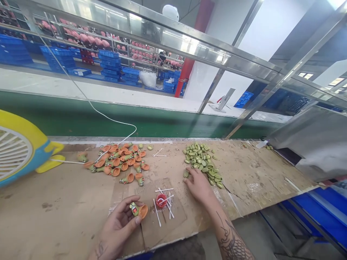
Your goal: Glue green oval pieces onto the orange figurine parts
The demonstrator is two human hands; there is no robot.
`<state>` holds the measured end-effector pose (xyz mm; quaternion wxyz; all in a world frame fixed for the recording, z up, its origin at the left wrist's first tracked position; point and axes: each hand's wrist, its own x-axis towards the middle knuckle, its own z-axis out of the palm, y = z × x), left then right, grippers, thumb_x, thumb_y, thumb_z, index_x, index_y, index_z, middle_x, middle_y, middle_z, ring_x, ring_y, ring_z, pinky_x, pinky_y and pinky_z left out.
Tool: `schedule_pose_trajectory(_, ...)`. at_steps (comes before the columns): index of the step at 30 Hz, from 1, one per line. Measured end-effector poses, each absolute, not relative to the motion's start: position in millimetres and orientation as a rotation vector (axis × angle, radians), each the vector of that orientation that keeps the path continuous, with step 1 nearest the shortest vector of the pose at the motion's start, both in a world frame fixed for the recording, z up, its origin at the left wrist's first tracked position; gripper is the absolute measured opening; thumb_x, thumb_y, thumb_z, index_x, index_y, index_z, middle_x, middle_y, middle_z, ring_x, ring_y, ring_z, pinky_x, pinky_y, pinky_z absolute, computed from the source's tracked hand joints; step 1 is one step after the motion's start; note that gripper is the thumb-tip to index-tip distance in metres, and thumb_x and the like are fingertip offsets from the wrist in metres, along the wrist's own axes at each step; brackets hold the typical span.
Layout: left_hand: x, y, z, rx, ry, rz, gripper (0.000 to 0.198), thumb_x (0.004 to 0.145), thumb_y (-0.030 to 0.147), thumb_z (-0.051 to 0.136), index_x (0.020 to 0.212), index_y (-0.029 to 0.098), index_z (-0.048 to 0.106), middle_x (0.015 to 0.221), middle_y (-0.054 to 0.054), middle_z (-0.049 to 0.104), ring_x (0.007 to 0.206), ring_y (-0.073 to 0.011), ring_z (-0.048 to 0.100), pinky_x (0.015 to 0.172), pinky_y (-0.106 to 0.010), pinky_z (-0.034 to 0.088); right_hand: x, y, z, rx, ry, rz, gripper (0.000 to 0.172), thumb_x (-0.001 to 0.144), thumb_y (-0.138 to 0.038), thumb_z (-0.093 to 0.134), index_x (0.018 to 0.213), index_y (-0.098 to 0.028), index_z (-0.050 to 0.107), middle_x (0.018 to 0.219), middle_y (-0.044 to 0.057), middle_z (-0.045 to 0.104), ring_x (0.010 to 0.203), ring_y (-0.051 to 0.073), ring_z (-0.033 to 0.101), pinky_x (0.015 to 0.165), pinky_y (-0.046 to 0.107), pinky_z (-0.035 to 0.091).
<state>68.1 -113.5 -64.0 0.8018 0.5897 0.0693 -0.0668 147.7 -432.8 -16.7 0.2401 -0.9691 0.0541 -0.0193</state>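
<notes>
My left hand (119, 224) is closed round a small orange and green toy piece (138, 210), held just above the cardboard mat near the front edge. My right hand (199, 185) reaches forward, its fingertips pressed down at the near edge of a pile of small green round parts (202, 159). Whether a part is pinched in it I cannot make out. Between the hands sit a small red cap (162, 200) and several white cotton swabs (165, 206).
A heap of orange and green toy pieces (120, 162) lies at centre left. A yellow and blue fan (18, 151) stands at the far left, its white cable (114, 121) running back. A green conveyor belt (108, 119) passes behind the bench. Blue crates line the background.
</notes>
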Motion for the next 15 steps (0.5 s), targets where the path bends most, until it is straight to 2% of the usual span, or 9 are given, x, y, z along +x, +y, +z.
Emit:
schedule_pose_trajectory(3,70.5,-111.8,-63.1,1.305,0.180,-0.152,0.056,0.058,0.046,0.096,0.102,0.018,0.074,0.101,-0.012,0.078,0.096,-0.0302,0.074,0.084,-0.035,0.062,147.7,-427.9,-15.2,-2.559,0.131,-0.098,0.033,0.086,-0.020,0.063,0.118,-0.018,0.073,0.120,0.013,0.068,0.113,0.030,0.063,0.104,0.042,0.045)
schedule_pose_trajectory(7,62.4,-117.2,-45.0,1.290,0.182,-0.072,0.050,0.062,0.048,0.094,0.098,0.018,0.077,0.109,-0.013,0.079,0.104,-0.0312,0.073,0.090,-0.035,0.060,127.7,-403.9,-1.8,-2.326,0.032,-0.104,0.033,0.088,-0.022,0.059,0.119,-0.016,0.069,0.103,0.011,0.071,0.094,0.024,0.069,0.088,0.036,0.057)
schedule_pose_trajectory(11,50.4,-122.6,-29.0,1.246,0.154,-0.082,0.040,0.068,0.045,0.092,0.095,0.019,0.080,0.108,-0.012,0.081,0.100,-0.0287,0.074,0.087,-0.033,0.061,85.9,-363.4,20.2,-2.085,-0.197,-0.067,0.028,0.092,-0.030,0.061,0.117,-0.020,0.070,0.104,0.008,0.071,0.091,0.020,0.069,0.083,0.031,0.059)
schedule_pose_trajectory(15,44.8,-121.9,-24.3,1.245,0.062,-0.133,0.033,0.071,0.037,0.092,0.097,0.019,0.080,0.099,-0.011,0.081,0.093,-0.0283,0.075,0.082,-0.033,0.062,57.3,-333.3,36.3,-1.938,-0.506,-0.099,0.026,0.093,-0.023,0.068,0.118,-0.025,0.071,0.112,0.007,0.071,0.092,0.018,0.067,0.084,0.029,0.056)
